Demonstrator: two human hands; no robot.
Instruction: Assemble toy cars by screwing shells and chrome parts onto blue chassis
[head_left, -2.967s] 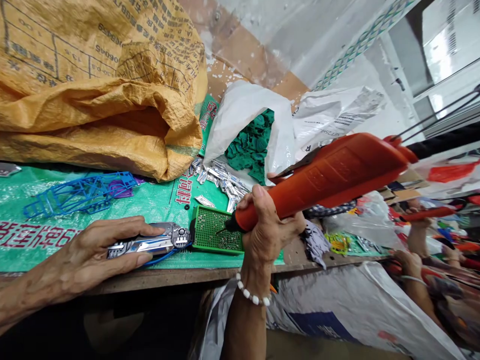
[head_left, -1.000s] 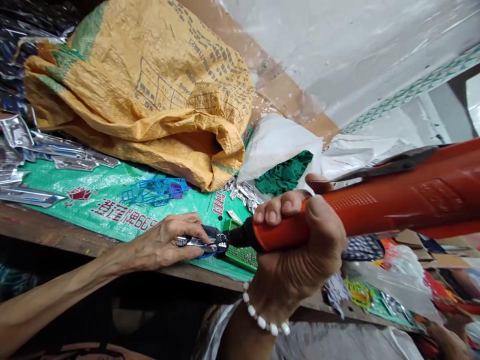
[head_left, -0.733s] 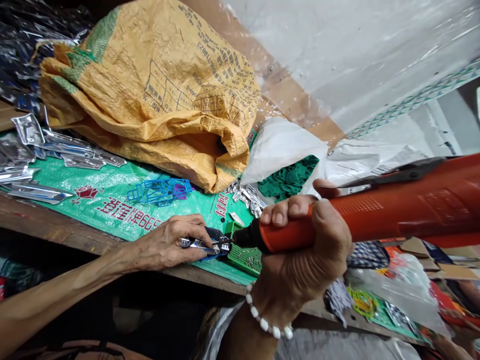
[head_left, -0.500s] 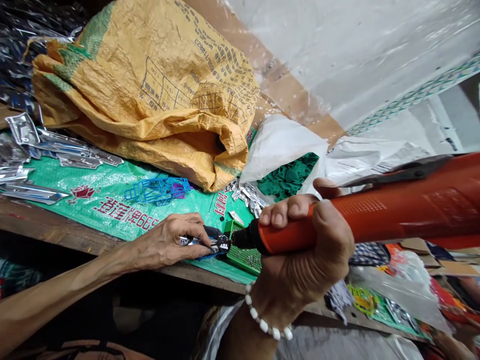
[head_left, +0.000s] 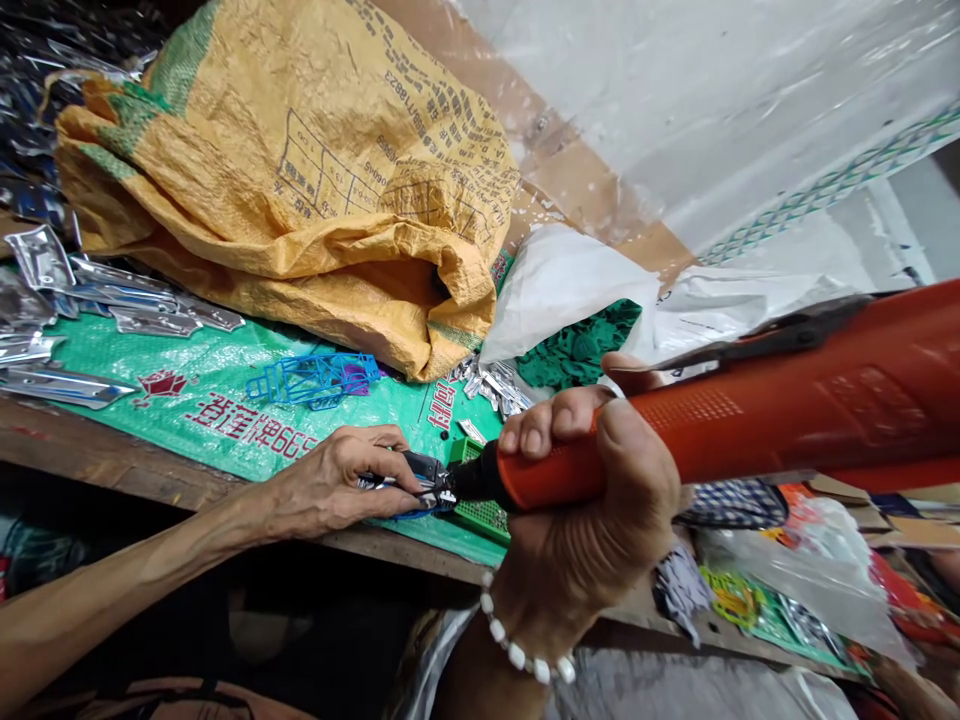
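Fingers of the left hand (head_left: 337, 485) close narrowly around a silver-and-black piece (head_left: 409, 485), thumb on the near side and fingertips over the far side. The piece lies low over the green sheet (head_left: 225, 370), close to the near wooden edge (head_left: 180, 480) of the table, with blue showing beneath it. The right hand (head_left: 592, 480), a white-beaded bracelet (head_left: 517, 655) at its wrist, wraps firmly around the red power tool (head_left: 697, 430). The tool slants down to the left, its black nose (head_left: 480, 478) at the right end of the piece; whether the tip touches is too small to tell. A green tray (head_left: 484, 515) sits just right of the piece, partly hidden behind the nose, with small bits in it.

Farther back on the sheet lie a blue lattice frame (head_left: 307, 382) and, at its right end, a purple part (head_left: 361, 374). Beyond them slumps a large yellow sack (head_left: 322, 180). Right of it, a white bag (head_left: 555, 280) opens on dark green pieces (head_left: 581, 345), small silver parts (head_left: 499, 385) scattered near its mouth. Larger silver parts (head_left: 67, 385) lie at the left.
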